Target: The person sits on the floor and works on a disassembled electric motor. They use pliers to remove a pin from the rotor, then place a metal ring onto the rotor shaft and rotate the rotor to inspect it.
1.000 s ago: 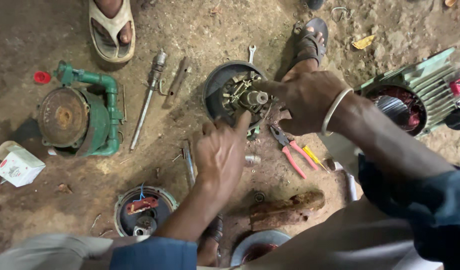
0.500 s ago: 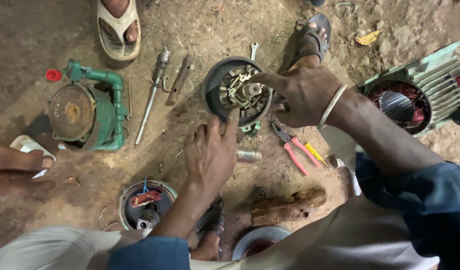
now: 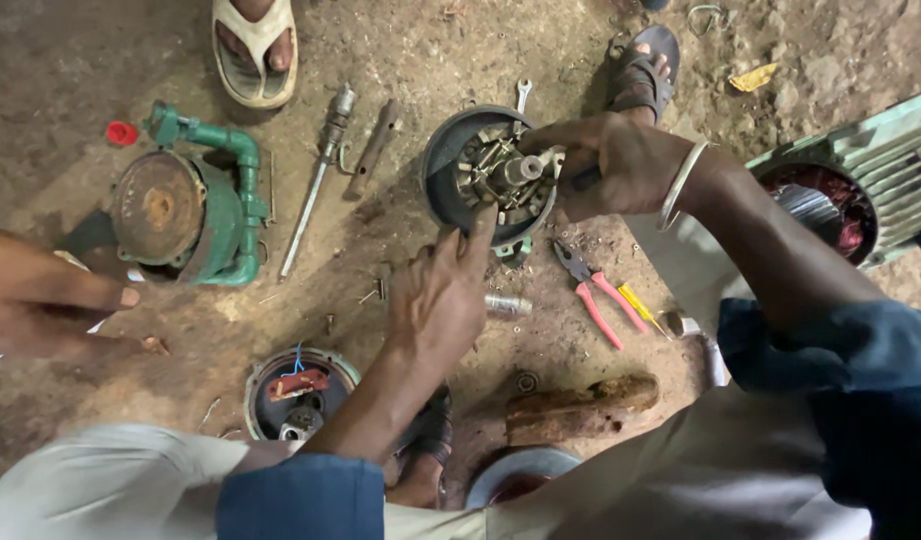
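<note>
Grey metal housing, lying on the dirt floor between pump and pliers, was being worked on at its inner parts, and a firm hold on the rim seemed called for next. It was touched at its near rim by the half-open fingers of the left hand. The right hand was curled over the far rim; what it gripped could not be told.
</note>
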